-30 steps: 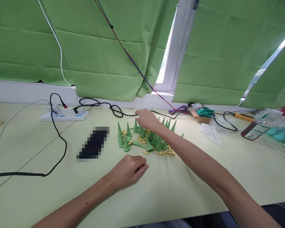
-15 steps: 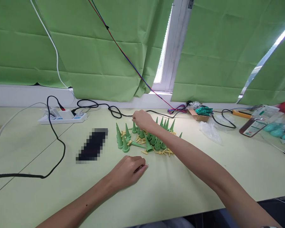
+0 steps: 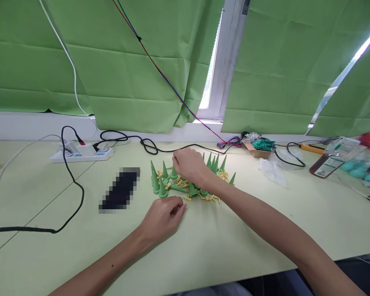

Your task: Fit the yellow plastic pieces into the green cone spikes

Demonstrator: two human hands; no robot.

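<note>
My right hand [image 3: 190, 165] is over the back of a cluster of green plastic cones, its fingers curled down and closed at the tip of one green cone [image 3: 174, 174]. The palm and forearm cover part of the cluster. More cones [image 3: 155, 183] stand upright at the left, while one cone [image 3: 179, 188] lies on its side. Small yellow pieces [image 3: 208, 198] are scattered among and in front of them. My left hand [image 3: 165, 216] rests on the table in front of the cones, loosely closed; its fingertips are hidden, so I cannot see what they hold.
A dark pixelated rectangle [image 3: 120, 190] is on the table [image 3: 234, 255] at the left. Behind it sit a power strip [image 3: 103, 154] and black cables [image 3: 146, 144]. To the right are a small cardboard box [image 3: 257, 151], a plastic bag [image 3: 271, 170] and a tilted bottle [image 3: 326, 164].
My right hand has come slightly nearer to me, and the green cone under its fingers has shifted the same way. My left hand has moved a little forward and left, closer to the cones.
</note>
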